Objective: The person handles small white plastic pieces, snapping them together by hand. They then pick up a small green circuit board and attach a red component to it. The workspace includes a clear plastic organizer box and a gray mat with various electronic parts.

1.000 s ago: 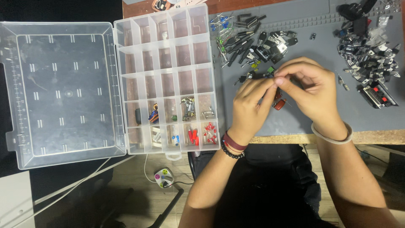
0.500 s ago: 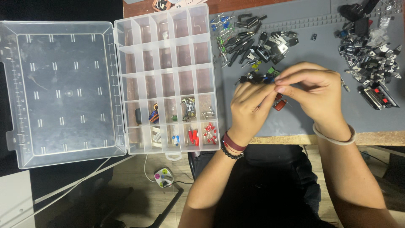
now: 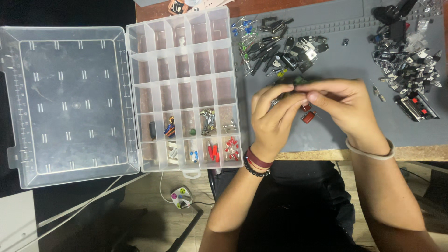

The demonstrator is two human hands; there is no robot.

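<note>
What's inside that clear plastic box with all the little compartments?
In the clear plastic compartment box, the upper rows look mostly empty. The lower two rows hold small electronic parts: red ones, silvery metal ones, a black one. Their exact kinds are too small to tell.

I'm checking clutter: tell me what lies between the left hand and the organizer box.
In the head view, only bare grey mat separates the left hand from the organizer box.

Two hands (image 3: 317,105), one organizer box (image 3: 184,88), one mat (image 3: 354,56).
</note>
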